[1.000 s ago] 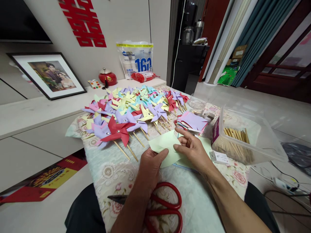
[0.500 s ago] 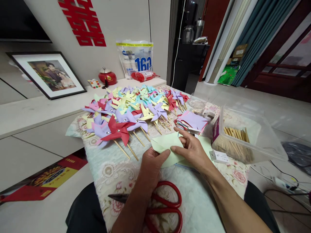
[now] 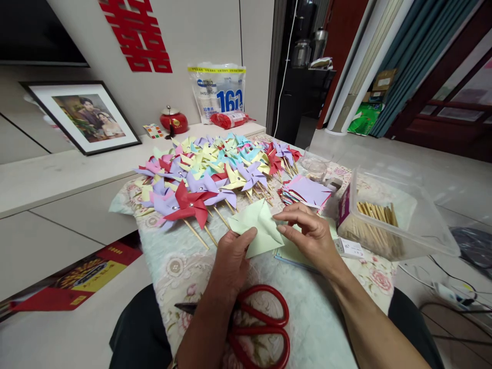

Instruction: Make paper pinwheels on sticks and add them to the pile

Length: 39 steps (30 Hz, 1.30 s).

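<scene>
My left hand point(image 3: 232, 253) is closed on a square of pale green paper point(image 3: 259, 228), thumb on top at its lower left. The paper is held tilted above the table and shows crease lines. At the paper's right edge is my right hand point(image 3: 307, 233), its thumb and index fingertips slightly apart; whether they touch the edge I cannot tell. Beneath my right hand lies a stack of pale paper sheets point(image 3: 295, 253), partly covered. Scissors with red handles point(image 3: 265, 323) lie under my left forearm, which hides part of the blades.
Many finished paper pinwheels on sticks point(image 3: 207, 179) fill the table's far left. Cut coloured paper point(image 3: 307, 190) is piled beyond my right hand. A clear plastic box point(image 3: 418, 236) of wooden sticks point(image 3: 378, 218) stands at the right, a small white box point(image 3: 350, 248) beside it.
My right hand has loosened from the paper and drawn slightly right. The paper, still in my left hand, has turned and now looks flatter, with its upper corner raised.
</scene>
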### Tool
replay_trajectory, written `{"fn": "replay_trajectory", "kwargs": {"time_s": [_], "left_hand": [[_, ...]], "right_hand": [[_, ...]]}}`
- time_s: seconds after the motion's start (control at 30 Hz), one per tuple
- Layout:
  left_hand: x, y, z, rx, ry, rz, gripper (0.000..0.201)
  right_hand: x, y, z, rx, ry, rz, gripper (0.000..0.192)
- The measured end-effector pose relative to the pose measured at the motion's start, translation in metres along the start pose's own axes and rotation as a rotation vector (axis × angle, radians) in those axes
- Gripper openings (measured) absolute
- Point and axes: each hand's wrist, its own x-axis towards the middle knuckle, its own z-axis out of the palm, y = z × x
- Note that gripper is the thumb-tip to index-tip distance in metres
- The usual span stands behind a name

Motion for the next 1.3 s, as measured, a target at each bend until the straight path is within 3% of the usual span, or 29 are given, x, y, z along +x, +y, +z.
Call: {"fn": "replay_trajectory", "kwargs": {"time_s": [0.13, 0.27, 0.47, 0.7, 1.1, 1.3], "left_hand": [[0.003, -0.001, -0.002, -0.080, -0.048, -0.082, 0.033], [0.002, 0.000, -0.002, -0.021, 0.011, -0.067, 0.040], [0.002, -0.001, -0.001, -0.050, -0.041, -0.086, 0.036], [0.002, 0.001, -0.002, -0.020, -0.029, -0.049, 0.035], [0.006, -0.009, -0.001, 0.076, 0.113, 0.093, 0.029], [0.006, -0.011, 0.000, 0.135, 0.095, 0.135, 0.027]], "right_hand": [[0.000, -0.005, -0.001, -0.044, -0.044, -0.064, 0.021], [0.000, -0.005, -0.002, -0.058, -0.053, -0.136, 0.021], [0.001, 0.002, -0.001, -0.219, -0.137, -0.205, 0.022], [0.002, -0.002, -0.002, -0.235, -0.253, -0.255, 0.023], [0.003, -0.003, -0.003, -0.260, -0.360, -0.197, 0.016], [0.001, -0.007, 0.000, -0.339, -0.391, -0.136, 0.013]]}}
